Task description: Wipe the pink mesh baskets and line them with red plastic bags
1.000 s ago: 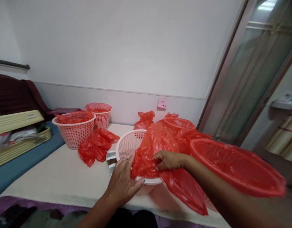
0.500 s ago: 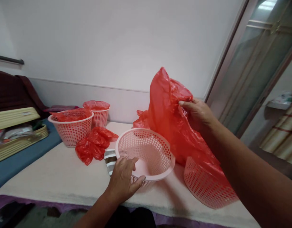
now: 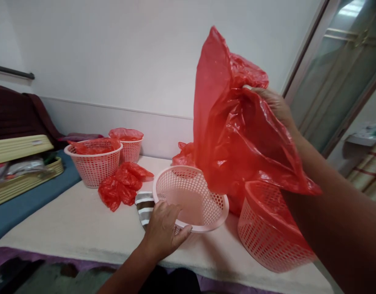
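A pale pink perforated plastic basket (image 3: 191, 228) stands in the middle of the bed, its inside bare. My left hand (image 3: 165, 224) grips its near-left rim, fingers reaching over the edge and thumb along the front. Up to the right, my right hand (image 3: 275, 104) is closed on a red plastic bag (image 3: 237, 130), which hangs spread out above the basket's right side. Another pink basket (image 3: 267, 237) with red plastic in it sits at the right, below my right forearm. Part of my right hand is hidden behind the bag.
Two pink baskets (image 3: 94, 169) (image 3: 131, 152) lined with red bags stand at the back left. A crumpled red bag (image 3: 122, 185) and striped cloth (image 3: 145, 206) lie left of the middle basket. More red plastic (image 3: 184, 154) lies by the wall. An open yellow case (image 3: 25, 177) is far left.
My right hand has lifted the red bag up and to the right, and the bag has spread wider. My left hand stays at the basket's rim.
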### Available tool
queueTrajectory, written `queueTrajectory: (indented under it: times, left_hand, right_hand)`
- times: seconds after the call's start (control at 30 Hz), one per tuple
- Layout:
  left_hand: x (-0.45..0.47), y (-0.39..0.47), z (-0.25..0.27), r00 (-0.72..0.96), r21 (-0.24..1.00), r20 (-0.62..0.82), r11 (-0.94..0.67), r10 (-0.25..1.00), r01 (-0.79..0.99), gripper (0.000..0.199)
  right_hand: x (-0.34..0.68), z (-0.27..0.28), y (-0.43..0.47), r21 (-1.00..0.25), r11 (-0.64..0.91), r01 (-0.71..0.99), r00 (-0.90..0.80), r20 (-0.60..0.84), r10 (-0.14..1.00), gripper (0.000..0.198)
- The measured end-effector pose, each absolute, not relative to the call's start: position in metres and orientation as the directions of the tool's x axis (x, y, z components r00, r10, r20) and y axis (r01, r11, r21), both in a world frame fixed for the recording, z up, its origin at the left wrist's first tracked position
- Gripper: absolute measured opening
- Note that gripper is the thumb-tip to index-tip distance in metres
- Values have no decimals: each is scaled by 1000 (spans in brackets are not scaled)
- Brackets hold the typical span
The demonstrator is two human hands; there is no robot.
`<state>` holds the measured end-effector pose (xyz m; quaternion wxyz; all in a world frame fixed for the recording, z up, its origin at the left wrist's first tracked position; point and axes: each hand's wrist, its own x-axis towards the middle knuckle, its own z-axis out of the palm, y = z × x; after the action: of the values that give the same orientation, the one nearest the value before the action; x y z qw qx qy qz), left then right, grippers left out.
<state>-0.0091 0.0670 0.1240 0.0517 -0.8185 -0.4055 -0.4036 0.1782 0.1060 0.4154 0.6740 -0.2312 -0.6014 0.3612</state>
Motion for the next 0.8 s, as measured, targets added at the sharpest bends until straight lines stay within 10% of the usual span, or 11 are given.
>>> queueTrajectory:
  times: [0.43,0.8]
  left_hand:
    - [-12,63,122,330,249,706,-656,626,712,34]
    - [-8,64,125,342,248,686,-648,643,720,36]
  right_hand:
    - [173,316,144,-910,275,-309,46,275,960,10]
    - [197,240,166,-821,301,485,-180,243,953,6]
